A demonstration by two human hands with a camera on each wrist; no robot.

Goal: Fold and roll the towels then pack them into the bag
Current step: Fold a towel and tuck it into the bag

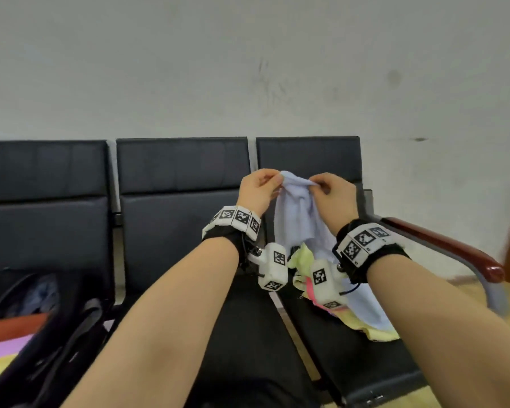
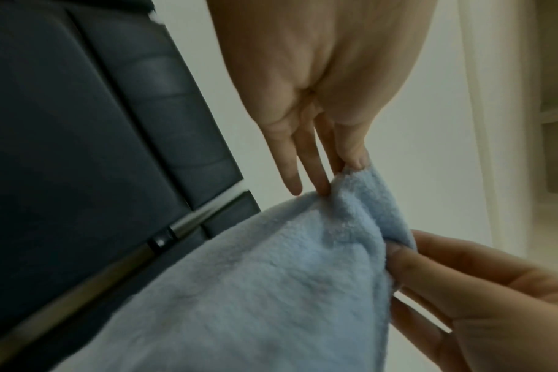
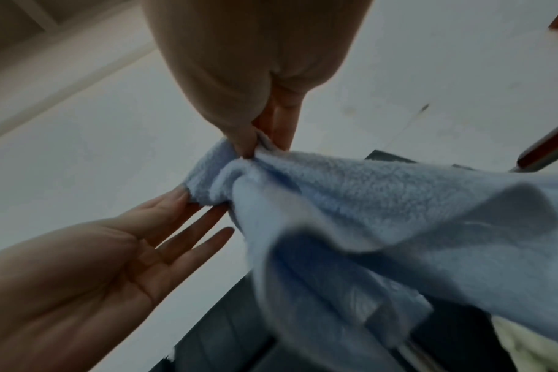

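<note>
Plain pale wall (image 1: pixel 248 69) backs a row of dark padded seats (image 1: pixel 183 184) with metal frames; the seat at far right ends in a reddish armrest (image 1: pixel 442 245).

Blue towel (image 1: pixel 301 210) is held up in the air above the right-hand seat, bunched at its top edge and hanging down to a heap of yellow and pink towels (image 1: pixel 304 260) lying on that seat. Left hand (image 1: pixel 258 187) pinches the top edge between thumb and forefinger, the other fingers (image 2: pixel 290 176) straight and spread. Right hand (image 1: pixel 334 195) pinches the same edge just beside it, fingers curled round the cloth. The two grips sit close together.

Black bag (image 1: pixel 50 328) lies at lower left, mouth open, with cloth already inside; it is well apart from the towel.

Risks, as judged:
- Both pinches are shallow and near one corner; a sharp shake to spread the cloth could pull the edge free.
- The hanging tail touches the heap and may drag another towel off the seat front.
- The armrest stands near on the right and could snag the towel as the hands part.

Open room: the middle seat appears bare and would serve for folding; free space lies to the left and upward.
</note>
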